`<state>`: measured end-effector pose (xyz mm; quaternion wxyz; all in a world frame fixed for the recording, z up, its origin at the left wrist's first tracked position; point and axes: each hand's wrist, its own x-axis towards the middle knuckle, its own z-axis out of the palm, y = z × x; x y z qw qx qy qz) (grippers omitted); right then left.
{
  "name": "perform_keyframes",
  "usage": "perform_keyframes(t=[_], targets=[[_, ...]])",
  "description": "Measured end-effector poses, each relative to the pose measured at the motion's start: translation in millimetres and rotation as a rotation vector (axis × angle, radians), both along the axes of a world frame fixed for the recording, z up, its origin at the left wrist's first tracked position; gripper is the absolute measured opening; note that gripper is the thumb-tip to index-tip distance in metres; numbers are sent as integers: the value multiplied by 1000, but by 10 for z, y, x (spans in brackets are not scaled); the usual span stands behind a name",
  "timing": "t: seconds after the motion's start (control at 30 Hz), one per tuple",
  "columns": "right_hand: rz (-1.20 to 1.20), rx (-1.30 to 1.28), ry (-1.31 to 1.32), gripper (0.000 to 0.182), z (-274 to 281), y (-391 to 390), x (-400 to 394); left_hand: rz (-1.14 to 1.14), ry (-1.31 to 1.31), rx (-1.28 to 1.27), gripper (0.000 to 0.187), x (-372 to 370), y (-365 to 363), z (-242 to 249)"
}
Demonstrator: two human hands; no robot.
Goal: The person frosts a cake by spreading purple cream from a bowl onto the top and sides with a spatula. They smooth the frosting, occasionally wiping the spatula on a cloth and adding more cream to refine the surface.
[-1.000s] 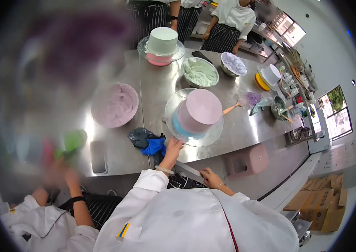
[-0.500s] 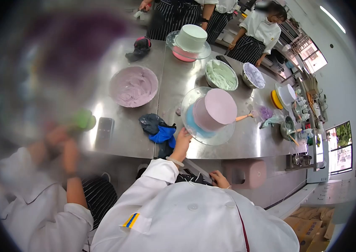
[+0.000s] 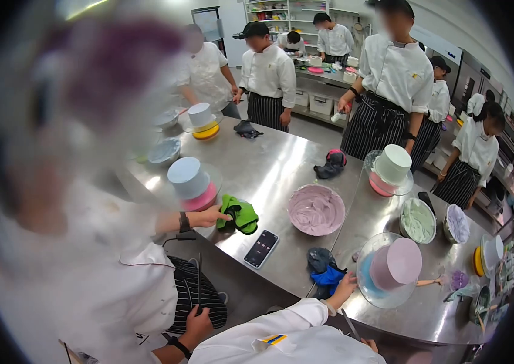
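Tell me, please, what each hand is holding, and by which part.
The right hand grips a palette knife by its handle end; the left hand grasps nothing, fingers at the turntable rim.

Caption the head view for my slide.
Left hand steadies the turntable under a lilac cake; right hand holds a spatula.

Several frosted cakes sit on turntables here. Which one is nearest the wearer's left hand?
The pale pink cake on the clear turntable, just right of the left hand. The blue, white and mint cakes stand farther up the steel table.
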<state>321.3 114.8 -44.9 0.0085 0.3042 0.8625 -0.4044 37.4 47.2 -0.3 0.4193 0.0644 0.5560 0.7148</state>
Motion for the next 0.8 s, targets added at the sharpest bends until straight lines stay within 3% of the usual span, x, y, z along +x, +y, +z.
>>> perform_keyframes(t=[0.47, 0.57, 0.67, 0.8], targets=[[81, 145, 171, 31, -204, 135, 359, -16, -48, 25, 49, -39, -188, -125], [74, 255, 304, 31, -232, 121, 476, 21, -184, 50, 29, -2, -295, -123], [-47, 351, 391, 21, 437, -116, 268, -94, -213, 97, 21, 58, -332, -193], [-206, 271, 406, 22, 739, -174, 296, -230, -259, 79, 20, 254, -243, -46]])
